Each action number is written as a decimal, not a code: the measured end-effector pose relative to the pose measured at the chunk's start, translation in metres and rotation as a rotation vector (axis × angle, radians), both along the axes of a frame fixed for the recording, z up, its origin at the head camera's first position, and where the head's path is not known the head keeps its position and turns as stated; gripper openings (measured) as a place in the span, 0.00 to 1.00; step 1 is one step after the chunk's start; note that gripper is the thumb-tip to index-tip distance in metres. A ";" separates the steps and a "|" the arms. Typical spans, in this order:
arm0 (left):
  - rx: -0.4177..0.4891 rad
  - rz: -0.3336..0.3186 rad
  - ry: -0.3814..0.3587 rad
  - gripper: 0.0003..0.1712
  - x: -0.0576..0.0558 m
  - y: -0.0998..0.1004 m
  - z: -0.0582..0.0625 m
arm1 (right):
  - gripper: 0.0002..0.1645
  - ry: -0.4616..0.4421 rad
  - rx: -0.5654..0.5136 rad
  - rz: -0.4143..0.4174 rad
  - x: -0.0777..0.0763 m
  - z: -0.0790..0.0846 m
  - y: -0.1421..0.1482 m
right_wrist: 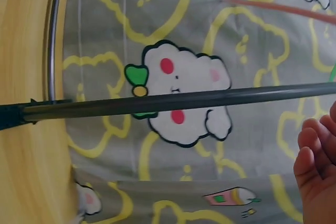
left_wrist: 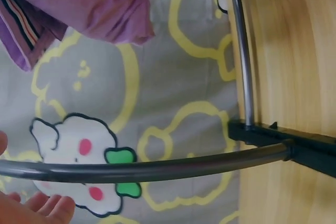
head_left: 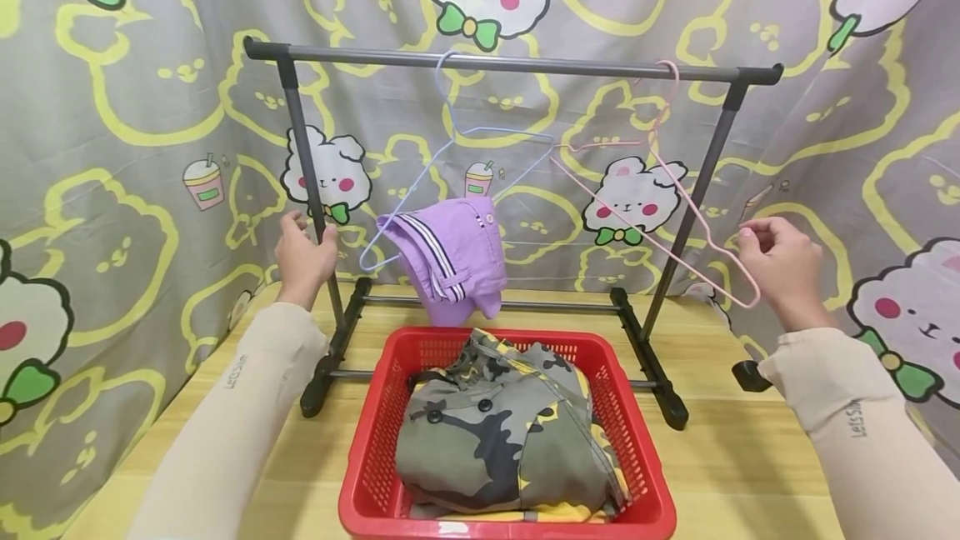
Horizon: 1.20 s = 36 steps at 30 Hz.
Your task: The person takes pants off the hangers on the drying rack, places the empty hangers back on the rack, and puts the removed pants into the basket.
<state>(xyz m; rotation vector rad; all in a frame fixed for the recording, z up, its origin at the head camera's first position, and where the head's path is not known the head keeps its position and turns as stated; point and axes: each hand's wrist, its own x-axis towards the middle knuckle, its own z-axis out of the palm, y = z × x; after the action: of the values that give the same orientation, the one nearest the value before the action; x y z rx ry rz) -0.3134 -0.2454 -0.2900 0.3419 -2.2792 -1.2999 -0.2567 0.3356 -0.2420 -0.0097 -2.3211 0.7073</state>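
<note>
In the head view my left hand (head_left: 306,258) is beside the rack's left post (head_left: 311,165), fingers and thumb spread; in the left wrist view its fingers (left_wrist: 50,208) lie near that post without curling round it. My right hand (head_left: 786,267) hovers just right of a pink hanger (head_left: 697,215), fingers loosely bent and holding nothing. That hanger hangs tilted from the rail (head_left: 555,65), with no garment on it. Left of it, a light blue hanger (head_left: 420,177) carries folded purple trousers (head_left: 468,248) with a striped band.
A red basket (head_left: 360,457) in front of the rack holds a camouflage garment (head_left: 480,448) with yellow patches. The rack's black feet (head_left: 667,407) stand on the wooden table (head_left: 750,457). A small black object (head_left: 750,375) lies near my right wrist. A patterned curtain (head_left: 150,273) closes off the back.
</note>
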 end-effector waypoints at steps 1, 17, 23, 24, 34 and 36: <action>-0.010 0.002 0.021 0.37 0.001 0.002 0.002 | 0.20 -0.004 -0.010 0.003 -0.002 -0.002 0.001; -0.090 -0.168 0.158 0.38 0.036 0.034 0.054 | 0.34 -0.190 -0.152 0.022 -0.032 -0.017 -0.019; -0.177 -0.309 0.073 0.43 0.050 0.047 0.068 | 0.36 -0.178 -0.178 0.054 -0.041 -0.029 -0.020; -0.198 -0.328 0.059 0.44 0.051 0.049 0.069 | 0.36 -0.179 -0.190 0.061 -0.043 -0.032 -0.020; -0.372 -0.447 -0.136 0.47 0.059 0.057 0.076 | 0.38 -0.275 -0.288 0.107 -0.055 -0.048 -0.025; -0.385 -0.463 -0.156 0.46 0.059 0.057 0.076 | 0.38 -0.280 -0.279 0.109 -0.057 -0.049 -0.027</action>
<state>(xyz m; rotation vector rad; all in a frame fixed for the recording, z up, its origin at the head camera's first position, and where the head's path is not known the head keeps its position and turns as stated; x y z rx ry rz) -0.2541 -0.1886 -0.2141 -0.2412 -2.7813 -1.0180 -0.3141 0.3089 -0.2913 -0.1163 -2.4794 1.1433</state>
